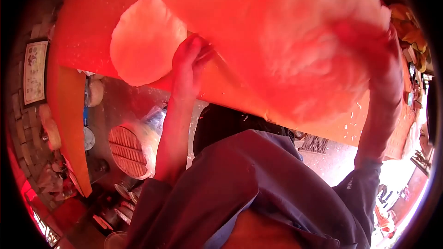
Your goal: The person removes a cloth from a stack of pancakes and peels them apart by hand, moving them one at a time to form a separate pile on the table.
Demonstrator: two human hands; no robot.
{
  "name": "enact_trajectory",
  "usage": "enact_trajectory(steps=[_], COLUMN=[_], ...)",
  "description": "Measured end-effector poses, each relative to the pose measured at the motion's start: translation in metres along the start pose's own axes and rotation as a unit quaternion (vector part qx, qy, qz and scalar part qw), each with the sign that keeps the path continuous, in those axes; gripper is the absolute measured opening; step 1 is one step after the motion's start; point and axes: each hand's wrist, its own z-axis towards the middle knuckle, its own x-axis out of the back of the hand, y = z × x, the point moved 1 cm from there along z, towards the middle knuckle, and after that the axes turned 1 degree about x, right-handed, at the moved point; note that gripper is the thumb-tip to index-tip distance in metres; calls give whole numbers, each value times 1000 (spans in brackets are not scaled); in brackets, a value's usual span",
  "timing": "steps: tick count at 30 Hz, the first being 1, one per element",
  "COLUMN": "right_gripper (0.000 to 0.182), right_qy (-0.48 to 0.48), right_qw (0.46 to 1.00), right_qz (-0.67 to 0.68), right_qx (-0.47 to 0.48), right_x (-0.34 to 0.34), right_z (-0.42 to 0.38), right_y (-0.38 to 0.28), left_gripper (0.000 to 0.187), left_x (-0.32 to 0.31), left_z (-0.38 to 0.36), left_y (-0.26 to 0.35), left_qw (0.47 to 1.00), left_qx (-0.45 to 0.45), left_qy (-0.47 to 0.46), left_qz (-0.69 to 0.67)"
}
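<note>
Our left hand [189, 53] has its fingers curled just right of the round pale sheet [145, 41]; the large pale sheet [300, 74] spreads above the counter [90, 48], between those fingers and our blurred right hand [364, 41]. Whether either grips, we cannot tell.

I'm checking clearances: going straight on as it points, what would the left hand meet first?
Probably the large, blurred red-and-pale sheet, up and to the right of the left hand in the picture; depth is unclear, so they may already touch.
</note>
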Motion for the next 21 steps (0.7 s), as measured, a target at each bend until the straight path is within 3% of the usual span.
enact_trajectory(steps=[2, 3, 6, 7, 8, 9, 10, 12, 16, 18, 19, 20, 21], right_gripper=[24, 27, 32, 31, 30, 33, 36, 40, 42, 41, 40, 40, 40], right_qy=[-47, -30, -40, -57, -71, -48, -23, 1, 25, 104, 39, 35, 34], right_qw=[986, 988, 984, 995, 973, 994, 966, 967, 985, 989, 996, 997, 988], right_qz=[140, 126, 44, -79, -199, -65, 72, 80, 23, -35, 18, 19, 40], right_qx=[-80, -86, -166, -35, 96, -77, -247, -242, -169, -96, -74, -73, -143], right_x=[32, 40, 68, 74, 74, 73, 60, 43, 30, 18, 24, 42, 61], right_z=[19, 28, 49, 53, 52, 49, 42, 32, 26, 21, 24, 24, 25], right_y=[24, 42, 148, 202, 241, 255, 248, 226, 211, 197, 203, 220, 245], left_gripper=[54, 54, 52, 52, 52, 52, 53, 42, 40, 32, 32, 29, 27], left_x=[8, 1, 25, 28, 28, 32, 42, 57, 62, 65, 72, 79, 83], left_z=[-1, -12, -20, -19, -16, -11, -8, -6, -3, 1, 1, 3, 5], left_y=[3, 10, -4, -13, -26, -37, -51, -71, -90, -101, -109, -116, -117], left_qw=[999, 985, 996, 996, 995, 991, 994, 991, 971, 937, 936, 941, 944], left_qx=[9, 81, 13, 12, 31, 50, 50, -4, -4, -18, -18, -35, -57], left_qy=[43, 14, -22, -21, 39, 99, 92, 133, 192, 298, 302, 289, 277], left_qz=[32, -155, -88, -89, -84, -78, -23, 33, 144, 182, 182, 174, 167])
